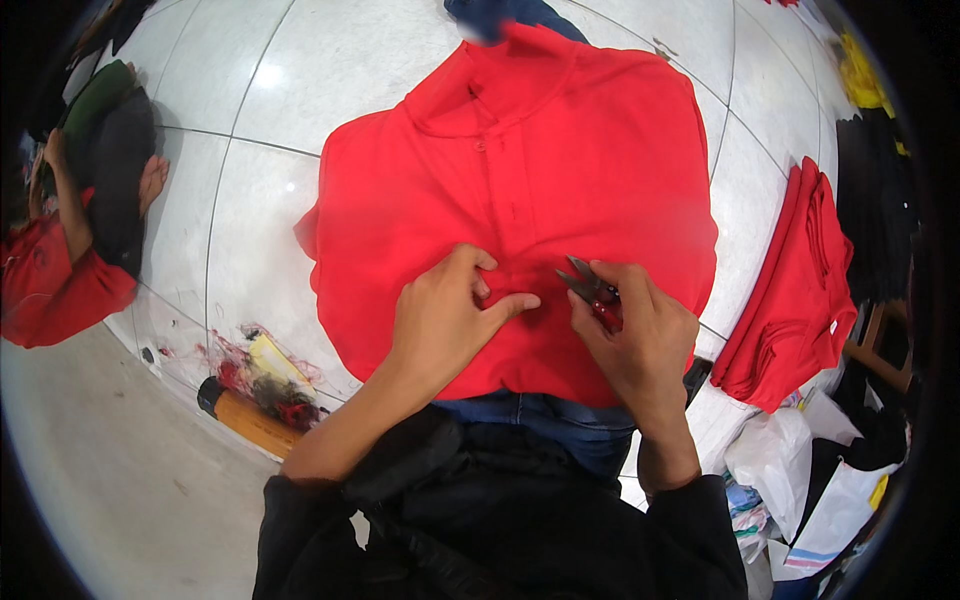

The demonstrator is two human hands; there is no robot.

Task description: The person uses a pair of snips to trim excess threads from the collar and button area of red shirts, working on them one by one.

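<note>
Red fabric makes up the collared shirt (610, 140), lying over the person's blue jeans (575, 428) with its neck end pointing away. Folded red garments (790, 300) lie beside it at the right. The left hand (445, 315) rests on the shirt front, fingers curled; whether they pinch cloth, I cannot tell. The right hand (645, 330) grasps small snips (605, 302), blades parted and pointing left.

The white tiled floor (340, 60) looks glossy.
</note>
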